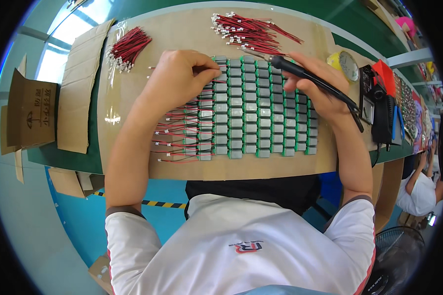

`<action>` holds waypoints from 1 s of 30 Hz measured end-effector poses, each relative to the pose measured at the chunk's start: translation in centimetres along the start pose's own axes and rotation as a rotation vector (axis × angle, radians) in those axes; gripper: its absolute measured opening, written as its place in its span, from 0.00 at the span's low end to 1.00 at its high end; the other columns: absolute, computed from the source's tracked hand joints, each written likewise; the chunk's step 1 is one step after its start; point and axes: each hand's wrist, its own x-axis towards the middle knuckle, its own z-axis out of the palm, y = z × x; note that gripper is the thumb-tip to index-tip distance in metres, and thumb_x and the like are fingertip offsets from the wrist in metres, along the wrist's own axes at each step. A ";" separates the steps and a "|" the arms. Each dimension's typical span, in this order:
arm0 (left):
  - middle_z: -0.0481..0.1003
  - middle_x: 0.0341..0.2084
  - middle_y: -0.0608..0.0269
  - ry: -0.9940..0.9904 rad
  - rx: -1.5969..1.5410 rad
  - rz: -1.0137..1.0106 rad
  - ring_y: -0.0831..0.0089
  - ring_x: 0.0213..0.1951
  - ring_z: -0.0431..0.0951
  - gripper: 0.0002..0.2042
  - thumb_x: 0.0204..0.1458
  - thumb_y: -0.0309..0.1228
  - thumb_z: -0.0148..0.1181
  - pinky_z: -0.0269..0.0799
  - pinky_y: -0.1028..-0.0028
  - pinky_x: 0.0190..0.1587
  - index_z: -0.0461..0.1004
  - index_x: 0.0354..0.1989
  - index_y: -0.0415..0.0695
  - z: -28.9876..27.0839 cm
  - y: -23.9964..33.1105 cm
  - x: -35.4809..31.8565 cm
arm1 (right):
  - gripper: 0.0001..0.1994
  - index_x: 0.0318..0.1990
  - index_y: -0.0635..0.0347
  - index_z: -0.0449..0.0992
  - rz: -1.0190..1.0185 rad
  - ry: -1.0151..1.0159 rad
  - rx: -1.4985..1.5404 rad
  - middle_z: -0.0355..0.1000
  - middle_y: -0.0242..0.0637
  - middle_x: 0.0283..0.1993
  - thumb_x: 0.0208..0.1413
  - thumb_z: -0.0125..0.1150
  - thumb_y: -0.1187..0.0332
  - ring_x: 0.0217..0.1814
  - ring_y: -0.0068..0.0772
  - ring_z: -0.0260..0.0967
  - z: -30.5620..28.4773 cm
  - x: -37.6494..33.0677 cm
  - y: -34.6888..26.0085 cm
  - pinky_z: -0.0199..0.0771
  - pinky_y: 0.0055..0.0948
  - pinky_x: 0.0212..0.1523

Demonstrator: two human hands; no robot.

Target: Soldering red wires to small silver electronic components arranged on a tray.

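Rows of small grey rectangular cells [253,115] lie in a grid on a brown board [182,34]. My left hand [174,81] rests on the grid's upper left corner, fingertips pinching a red and black wire lead [152,69] against a cell. My right hand [315,86] grips a black soldering iron [305,73] like a pen, its metal tip pointing left over the top row. Cells in the left columns have red and black leads [174,132] sticking out to the left.
Two piles of red and black leads lie at the board's back, one at the left [128,46], one in the middle [253,32]. A yellow tin [343,64] and a black soldering station [374,101] stand at the right. Cardboard boxes [29,110] sit left. Another person [421,187] works far right.
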 end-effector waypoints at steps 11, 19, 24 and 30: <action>0.81 0.29 0.59 0.060 0.085 0.085 0.76 0.26 0.74 0.05 0.59 0.24 0.70 0.72 0.74 0.32 0.83 0.39 0.35 0.8 0.1 0.0 | 0.18 0.60 0.73 0.80 -0.001 -0.062 0.006 0.87 0.42 0.37 0.66 0.65 0.74 0.41 0.35 0.86 0.8 -1.0 0.3 0.81 0.31 0.46; 0.79 0.27 0.62 0.092 0.089 0.155 0.79 0.25 0.72 0.04 0.59 0.23 0.70 0.69 0.76 0.30 0.83 0.38 0.36 1.2 -0.4 0.0 | 0.17 0.59 0.73 0.81 0.030 -0.092 0.011 0.87 0.43 0.38 0.64 0.65 0.76 0.43 0.35 0.86 1.0 -1.0 0.4 0.81 0.32 0.50; 0.78 0.28 0.63 0.083 0.094 0.156 0.79 0.25 0.70 0.03 0.59 0.22 0.69 0.67 0.76 0.30 0.83 0.38 0.36 1.1 -0.3 0.0 | 0.17 0.59 0.73 0.81 0.063 -0.101 0.008 0.87 0.43 0.38 0.65 0.65 0.75 0.43 0.35 0.86 0.9 -1.0 0.2 0.81 0.31 0.50; 0.79 0.29 0.63 0.079 0.094 0.178 0.79 0.26 0.71 0.03 0.59 0.22 0.68 0.67 0.76 0.31 0.83 0.39 0.36 1.1 -0.6 -0.1 | 0.17 0.60 0.73 0.81 0.038 -0.111 -0.022 0.87 0.43 0.38 0.65 0.65 0.74 0.43 0.35 0.86 0.9 -1.0 0.3 0.81 0.31 0.49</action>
